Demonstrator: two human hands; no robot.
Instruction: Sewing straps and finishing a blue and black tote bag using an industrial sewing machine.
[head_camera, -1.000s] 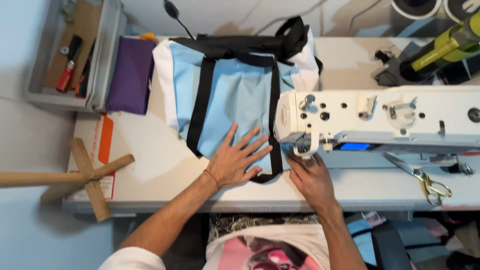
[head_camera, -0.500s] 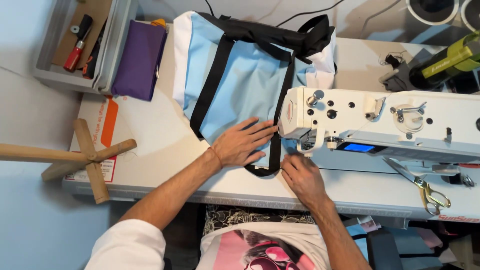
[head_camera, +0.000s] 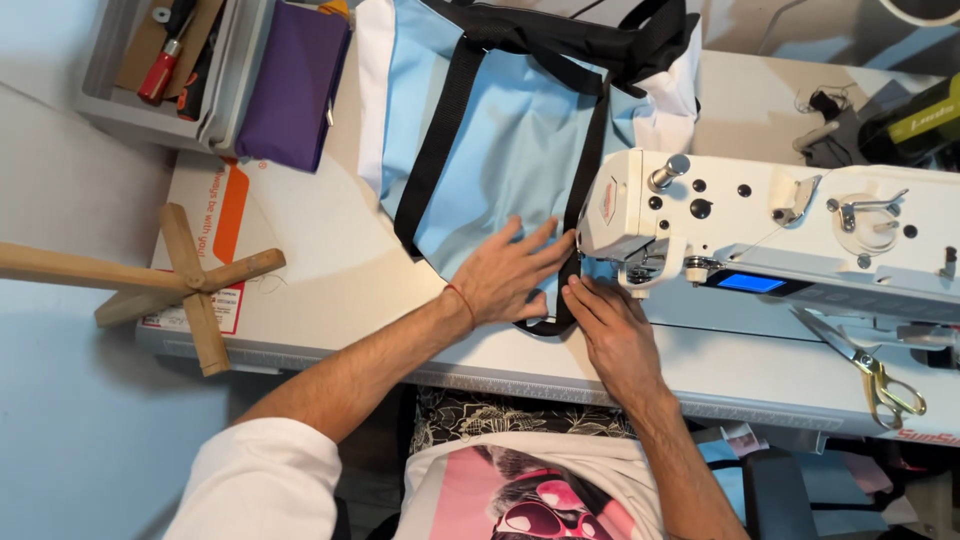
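— What lies at the far left of the tabletop (head_camera: 350, 270)?
— A grey tray (head_camera: 120, 115) with a red-handled screwdriver (head_camera: 160, 72) in it, and a purple pouch (head_camera: 290, 85) just beside it.
— And nearer the front edge?
— A wooden cross-shaped stand (head_camera: 185, 285) over a white and orange envelope (head_camera: 225, 215).
— On the right?
— Scissors (head_camera: 865, 365) with yellowish handles, and a green bottle (head_camera: 915, 120) at the back.

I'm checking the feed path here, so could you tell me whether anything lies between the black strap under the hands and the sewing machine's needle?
Nothing visible does. The left hand lies flat on the blue fabric, the right hand presses the black strap, and the strap runs straight under the machine head. The needle point itself is hidden.
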